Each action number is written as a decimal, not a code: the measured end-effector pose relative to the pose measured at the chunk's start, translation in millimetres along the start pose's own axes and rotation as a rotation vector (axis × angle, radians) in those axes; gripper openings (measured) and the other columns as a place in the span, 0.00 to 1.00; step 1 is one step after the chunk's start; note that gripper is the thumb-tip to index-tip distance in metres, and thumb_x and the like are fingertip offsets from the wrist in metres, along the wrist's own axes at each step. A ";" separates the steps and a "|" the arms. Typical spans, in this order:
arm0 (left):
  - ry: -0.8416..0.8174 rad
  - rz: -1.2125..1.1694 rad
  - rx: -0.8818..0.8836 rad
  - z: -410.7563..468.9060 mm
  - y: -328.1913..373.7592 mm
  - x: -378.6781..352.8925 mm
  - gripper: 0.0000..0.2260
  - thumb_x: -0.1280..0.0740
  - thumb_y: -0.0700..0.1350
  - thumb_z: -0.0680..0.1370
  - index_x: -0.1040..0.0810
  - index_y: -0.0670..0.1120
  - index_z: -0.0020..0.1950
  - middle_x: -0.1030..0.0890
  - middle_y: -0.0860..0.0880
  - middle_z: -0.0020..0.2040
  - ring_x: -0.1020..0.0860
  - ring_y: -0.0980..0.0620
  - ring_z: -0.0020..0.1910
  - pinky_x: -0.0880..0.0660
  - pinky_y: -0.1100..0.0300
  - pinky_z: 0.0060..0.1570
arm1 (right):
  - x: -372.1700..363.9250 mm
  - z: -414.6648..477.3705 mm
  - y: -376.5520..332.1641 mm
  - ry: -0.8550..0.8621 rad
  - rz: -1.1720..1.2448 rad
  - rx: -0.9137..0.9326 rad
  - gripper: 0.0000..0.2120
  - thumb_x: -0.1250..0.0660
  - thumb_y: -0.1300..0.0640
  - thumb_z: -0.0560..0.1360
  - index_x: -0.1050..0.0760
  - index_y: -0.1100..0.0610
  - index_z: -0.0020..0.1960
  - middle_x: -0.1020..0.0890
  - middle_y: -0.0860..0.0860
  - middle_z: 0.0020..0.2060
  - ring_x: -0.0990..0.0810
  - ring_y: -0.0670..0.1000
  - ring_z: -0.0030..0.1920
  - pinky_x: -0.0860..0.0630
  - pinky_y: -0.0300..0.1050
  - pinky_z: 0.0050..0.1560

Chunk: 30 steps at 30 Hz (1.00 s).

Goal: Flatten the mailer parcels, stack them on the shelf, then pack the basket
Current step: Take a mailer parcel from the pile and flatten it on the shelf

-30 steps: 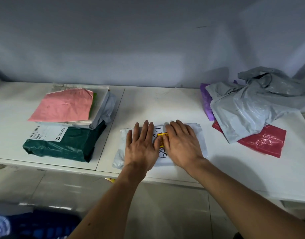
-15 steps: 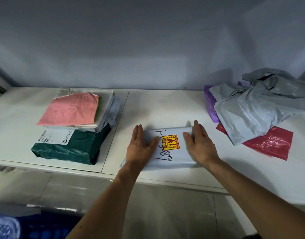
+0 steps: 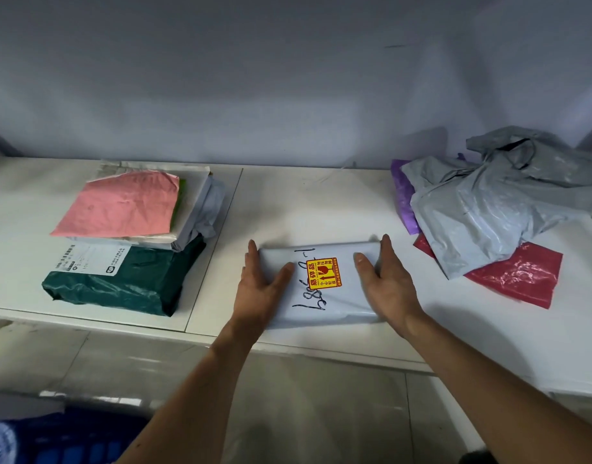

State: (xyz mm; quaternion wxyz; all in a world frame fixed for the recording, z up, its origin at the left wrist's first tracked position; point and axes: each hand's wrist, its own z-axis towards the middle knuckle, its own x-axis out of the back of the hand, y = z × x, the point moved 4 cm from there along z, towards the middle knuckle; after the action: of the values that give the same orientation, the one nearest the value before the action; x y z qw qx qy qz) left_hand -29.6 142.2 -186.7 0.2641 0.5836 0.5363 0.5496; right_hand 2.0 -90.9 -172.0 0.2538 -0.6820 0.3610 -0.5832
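Observation:
A pale grey mailer parcel (image 3: 334,296) with a yellow fragile sticker and black handwriting lies near the front edge of the white shelf (image 3: 321,202). My left hand (image 3: 261,286) holds its left side, fingers straight along the edge and thumb on top. My right hand (image 3: 388,283) holds the right side the same way. At the left stands a stack of flat mailers (image 3: 120,262): a pink one on top, pale ones under it, a dark green one at the bottom. A loose heap of crumpled grey mailers (image 3: 482,209) lies at the right over a red bag (image 3: 518,279) and a purple one (image 3: 401,192).
A grey wall closes the back of the shelf. A seam in the shelf runs between the stack and the parcel. Below the shelf edge is a pale tiled floor, and a blue basket (image 3: 63,440) shows at the bottom left corner.
Both hands slid apart from the top middle of the parcel to its two sides, and the thumbs now lie on top. The sticker and writing became uncovered.

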 end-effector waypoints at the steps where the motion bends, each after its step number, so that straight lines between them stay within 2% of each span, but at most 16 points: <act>1: 0.016 0.010 -0.001 -0.2 1.9 0.2 0.46 0.31 0.66 0.68 0.49 0.56 0.79 0.31 0.52 0.72 0.28 0.52 0.67 0.31 0.52 0.69 | 1.0 0.6 -0.1 0.006 0.019 -0.020 0.33 0.42 0.42 0.80 0.48 0.56 0.79 0.26 0.49 0.47 0.25 0.51 0.55 0.33 0.43 0.60; 3: 0.068 0.081 -0.019 -1.8 7.1 0.7 0.43 0.30 0.63 0.71 0.46 0.50 0.78 0.29 0.49 0.70 0.27 0.51 0.64 0.31 0.55 0.67 | 1.5 1.5 -0.1 0.035 0.039 -0.019 0.24 0.40 0.44 0.80 0.35 0.55 0.71 0.24 0.50 0.47 0.26 0.49 0.48 0.31 0.41 0.56; 5: 0.112 0.176 -0.023 -0.2 13.1 -0.2 0.38 0.31 0.61 0.73 0.42 0.46 0.76 0.27 0.46 0.67 0.26 0.47 0.62 0.30 0.54 0.65 | 0.9 4.1 -1.1 0.069 0.039 0.012 0.17 0.39 0.43 0.78 0.28 0.53 0.60 0.21 0.50 0.50 0.24 0.50 0.47 0.28 0.44 0.53; 8: 0.059 0.219 0.036 0.1 16.5 -1.4 0.38 0.35 0.69 0.70 0.40 0.51 0.74 0.24 0.46 0.64 0.24 0.43 0.61 0.27 0.46 0.63 | 0.5 7.0 -0.7 0.076 0.073 0.000 0.15 0.39 0.42 0.78 0.27 0.53 0.53 0.22 0.50 0.46 0.24 0.51 0.46 0.28 0.45 0.50; 11: -0.017 0.071 0.077 1.0 10.3 4.1 0.37 0.38 0.77 0.66 0.36 0.59 0.68 0.21 0.45 0.61 0.20 0.42 0.56 0.23 0.44 0.57 | 5.0 0.6 -3.6 0.077 0.160 -0.030 0.15 0.40 0.43 0.78 0.31 0.55 0.43 0.28 0.49 0.35 0.28 0.49 0.37 0.31 0.46 0.41; 13: -0.062 -0.057 0.088 -2.0 14.2 6.7 0.33 0.38 0.76 0.68 0.34 0.60 0.66 0.21 0.44 0.61 0.20 0.41 0.55 0.22 0.42 0.55 | 9.2 -4.7 -6.7 0.092 0.204 -0.022 0.17 0.41 0.44 0.79 0.31 0.57 0.42 0.28 0.50 0.34 0.29 0.49 0.36 0.30 0.45 0.40; 16: -0.053 -0.261 0.051 -7.8 37.2 11.6 0.14 0.39 0.68 0.75 0.27 0.64 0.56 0.23 0.47 0.57 0.22 0.41 0.57 0.23 0.40 0.57 | 18.3 -6.3 -16.8 0.136 0.247 0.028 0.16 0.42 0.47 0.79 0.33 0.58 0.41 0.29 0.49 0.32 0.31 0.47 0.33 0.31 0.45 0.38; 17: -0.048 -0.330 0.066 -8.8 40.3 14.0 0.10 0.39 0.67 0.76 0.25 0.65 0.52 0.22 0.48 0.57 0.22 0.41 0.58 0.23 0.39 0.57 | 21.5 -5.1 -20.7 0.150 0.237 0.049 0.16 0.43 0.47 0.80 0.33 0.58 0.41 0.29 0.49 0.31 0.30 0.47 0.33 0.31 0.45 0.38; 18: -0.062 -0.401 0.108 -9.1 41.3 14.9 0.11 0.37 0.68 0.74 0.24 0.66 0.51 0.22 0.49 0.58 0.21 0.41 0.58 0.22 0.38 0.55 | 24.4 -2.7 -24.5 0.158 0.226 0.076 0.16 0.43 0.46 0.80 0.31 0.57 0.42 0.27 0.49 0.33 0.28 0.46 0.34 0.29 0.46 0.40; 19: -0.090 -0.465 0.173 -10.2 41.4 14.8 0.16 0.35 0.70 0.71 0.24 0.66 0.54 0.21 0.48 0.59 0.20 0.40 0.57 0.22 0.37 0.53 | 27.3 -1.4 -27.9 0.150 0.206 0.091 0.17 0.44 0.42 0.79 0.28 0.55 0.47 0.23 0.49 0.37 0.24 0.45 0.39 0.26 0.46 0.44; 20: -0.122 -0.501 0.240 -9.1 39.1 14.6 0.24 0.34 0.73 0.67 0.25 0.64 0.59 0.20 0.47 0.60 0.19 0.39 0.55 0.22 0.35 0.51 | 27.5 1.5 -27.6 0.134 0.185 0.101 0.20 0.45 0.37 0.78 0.27 0.52 0.53 0.20 0.49 0.43 0.21 0.47 0.47 0.23 0.48 0.51; 22: -0.183 -0.522 0.305 -8.8 38.4 10.7 0.35 0.36 0.76 0.65 0.26 0.57 0.65 0.19 0.44 0.59 0.17 0.37 0.52 0.23 0.34 0.51 | 30.7 1.2 -29.1 0.125 0.146 0.090 0.28 0.48 0.31 0.75 0.29 0.48 0.65 0.20 0.51 0.56 0.22 0.53 0.59 0.26 0.55 0.61; 25: -0.193 -0.625 0.274 -9.3 44.1 7.1 0.38 0.45 0.77 0.70 0.23 0.50 0.64 0.17 0.44 0.57 0.18 0.41 0.54 0.25 0.39 0.59 | 36.7 -3.8 -32.0 0.134 0.170 0.061 0.23 0.44 0.42 0.80 0.34 0.47 0.73 0.22 0.51 0.63 0.26 0.54 0.65 0.32 0.54 0.68; 28: -0.126 -0.676 0.220 -8.2 52.6 8.3 0.36 0.50 0.74 0.74 0.21 0.47 0.58 0.16 0.43 0.53 0.17 0.43 0.51 0.24 0.45 0.58 | 38.7 -6.3 -34.4 0.098 0.313 0.019 0.18 0.42 0.49 0.79 0.32 0.44 0.69 0.21 0.47 0.57 0.25 0.51 0.59 0.29 0.49 0.60; 30: -0.087 -0.609 0.193 -12.1 60.6 11.9 0.28 0.46 0.70 0.76 0.21 0.48 0.50 0.15 0.44 0.46 0.18 0.45 0.43 0.24 0.48 0.53 | 39.9 -8.5 -38.5 0.121 0.461 -0.015 0.13 0.40 0.51 0.78 0.29 0.45 0.62 0.22 0.43 0.50 0.25 0.48 0.53 0.31 0.44 0.52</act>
State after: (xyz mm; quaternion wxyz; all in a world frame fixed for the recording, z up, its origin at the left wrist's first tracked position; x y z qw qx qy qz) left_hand -22.6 132.5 -124.9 0.3827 0.4415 0.7241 0.3665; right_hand 3.6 -98.2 -116.4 0.3531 -0.5470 0.5261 -0.5471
